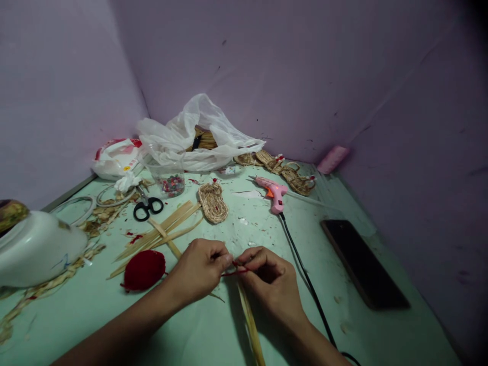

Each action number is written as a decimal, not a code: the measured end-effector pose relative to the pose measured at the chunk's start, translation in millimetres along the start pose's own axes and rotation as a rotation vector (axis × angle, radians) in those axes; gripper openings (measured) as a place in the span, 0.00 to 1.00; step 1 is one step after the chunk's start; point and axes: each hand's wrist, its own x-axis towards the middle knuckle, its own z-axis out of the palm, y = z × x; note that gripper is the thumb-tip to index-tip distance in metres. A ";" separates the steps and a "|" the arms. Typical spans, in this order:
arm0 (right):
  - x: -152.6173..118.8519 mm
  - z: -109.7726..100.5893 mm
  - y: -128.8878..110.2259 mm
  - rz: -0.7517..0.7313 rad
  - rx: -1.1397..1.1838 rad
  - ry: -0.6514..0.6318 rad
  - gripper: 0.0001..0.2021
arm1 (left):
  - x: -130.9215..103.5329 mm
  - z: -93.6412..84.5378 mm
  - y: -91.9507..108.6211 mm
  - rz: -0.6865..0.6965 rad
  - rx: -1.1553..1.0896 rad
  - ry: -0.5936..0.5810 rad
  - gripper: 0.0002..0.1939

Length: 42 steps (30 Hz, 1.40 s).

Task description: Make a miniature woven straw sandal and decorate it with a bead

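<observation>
My left hand (202, 267) and my right hand (272, 279) meet near the middle of the table, both pinching a red yarn strand (237, 273). Below the fingertips a pale dried-leaf strip (249, 320) runs toward me; whether the yarn is tied around it I cannot tell. Left of my left wrist lies a dark red yarn ball (145, 271). Beyond my hands is a small woven straw sole (213, 203) with a red bead at its far end. Several flat straw strips (171, 223) spread out beside it.
Black-handled scissors (148, 208), a clear cup of beads (172, 184) and a white plastic bag (206, 132) stand farther back. A pink glue gun (271, 193) trails its black cord (305, 269) past my right hand. A phone (364, 264) lies right; a white pot-like object (41, 249) sits left.
</observation>
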 end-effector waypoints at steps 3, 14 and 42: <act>-0.3 -0.3 -5.3 0.082 0.140 -0.057 0.05 | -2.5 -0.9 -0.6 0.071 0.091 -0.043 0.10; -2.0 2.6 -6.5 0.247 0.150 0.069 0.08 | -10.6 8.4 2.0 0.140 0.255 0.220 0.14; 6.9 -4.5 -7.7 0.540 0.476 -0.075 0.17 | -1.6 -5.1 -5.6 0.116 -0.366 -0.080 0.19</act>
